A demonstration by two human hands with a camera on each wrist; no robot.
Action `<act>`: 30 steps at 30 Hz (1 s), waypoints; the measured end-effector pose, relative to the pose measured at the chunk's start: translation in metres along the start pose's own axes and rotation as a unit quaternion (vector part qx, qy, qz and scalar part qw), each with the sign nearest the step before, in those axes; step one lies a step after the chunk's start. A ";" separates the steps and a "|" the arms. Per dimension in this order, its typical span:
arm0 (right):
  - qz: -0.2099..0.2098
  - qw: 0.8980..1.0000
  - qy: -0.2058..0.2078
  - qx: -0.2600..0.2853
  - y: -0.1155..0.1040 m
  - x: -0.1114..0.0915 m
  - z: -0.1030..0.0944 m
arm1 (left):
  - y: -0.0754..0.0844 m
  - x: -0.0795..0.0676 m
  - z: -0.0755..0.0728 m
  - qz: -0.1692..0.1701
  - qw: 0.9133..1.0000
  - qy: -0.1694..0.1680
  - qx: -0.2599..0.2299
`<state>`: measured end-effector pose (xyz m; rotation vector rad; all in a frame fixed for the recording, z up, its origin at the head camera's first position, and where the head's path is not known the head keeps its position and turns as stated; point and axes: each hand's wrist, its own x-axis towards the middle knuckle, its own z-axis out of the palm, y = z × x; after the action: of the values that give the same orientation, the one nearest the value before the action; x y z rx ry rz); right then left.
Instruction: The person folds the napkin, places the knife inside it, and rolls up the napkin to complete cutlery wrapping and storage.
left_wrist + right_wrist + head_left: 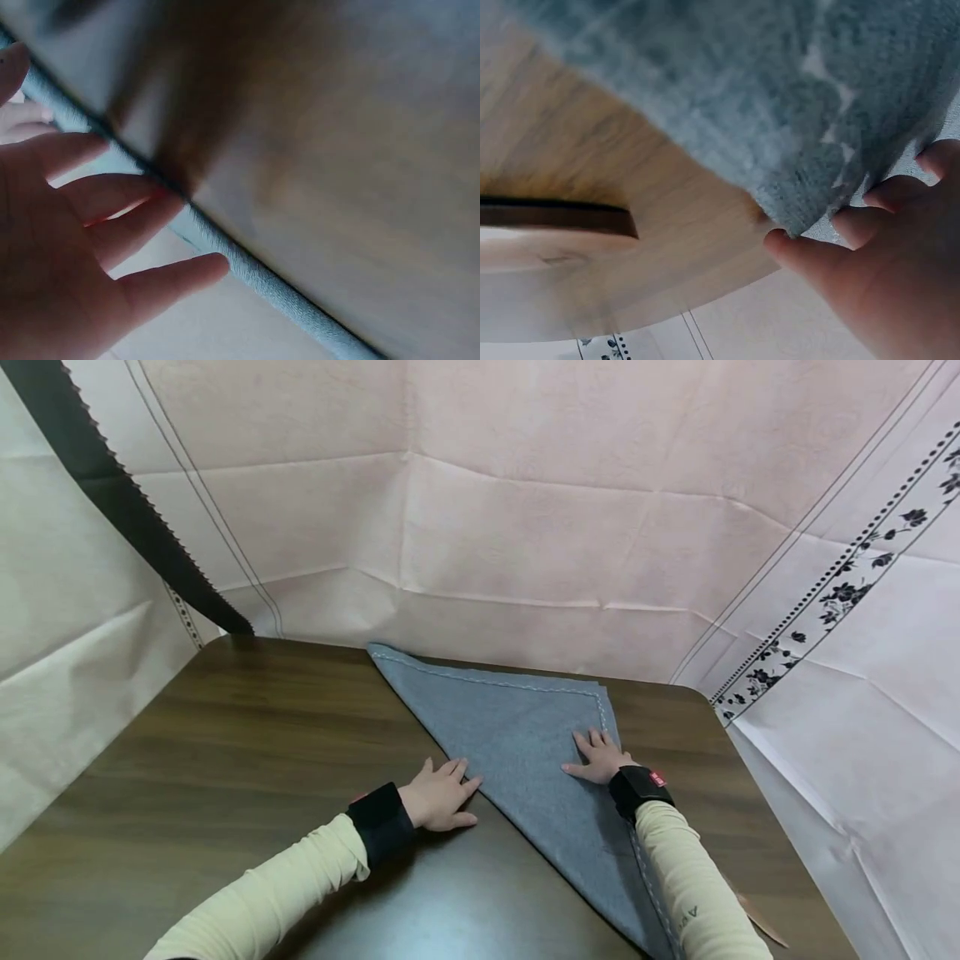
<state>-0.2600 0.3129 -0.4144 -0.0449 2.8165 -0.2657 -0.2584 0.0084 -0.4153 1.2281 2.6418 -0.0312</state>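
A blue-grey cloth [517, 727] with pale stitching along its border lies folded into a triangle on the wooden table. Its long folded edge runs slantwise from far left to near right. My left hand [441, 797] lies flat with fingers spread, the fingertips touching that fold; in the left wrist view the fingers [165, 289] reach over the rolled edge. On the cloth's right side, by the stitched border, rests my right hand [602, 758], fingers spread. The right wrist view shows the right hand [900, 262] at the stitched cloth [727, 112], its fingertips against the fabric.
The brown wooden table [225, 760] has rounded far corners. A light patterned sheet [525, 543] hangs behind it, with a dark strip [112, 485] at left. Partly hidden by the right sleeve, a thin brown object [761, 922] lies near the table's right edge.
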 end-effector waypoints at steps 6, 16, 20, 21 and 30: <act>0.000 0.999 0.030 -0.040 -0.002 0.002 0.005 | -0.017 0.012 -0.011 -0.021 0.999 0.022 -0.026; -0.044 0.985 0.152 -0.070 -0.024 -0.005 0.014 | -0.027 0.005 -0.010 -0.050 0.996 -0.044 -0.066; -0.039 0.989 0.134 -0.048 -0.037 -0.006 0.010 | -0.020 -0.006 -0.010 -0.060 0.997 -0.036 -0.042; -0.037 0.990 0.126 -0.044 -0.039 -0.005 0.009 | -0.018 -0.008 -0.009 -0.062 0.997 -0.033 -0.036; -0.034 0.997 0.063 -0.022 -0.057 0.002 0.006 | 0.003 -0.040 0.000 -0.066 0.997 0.002 0.029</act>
<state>-0.2600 0.2553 -0.4101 -0.1380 2.9506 -0.2295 -0.2308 -0.0196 -0.4068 1.0695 2.7396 -0.1285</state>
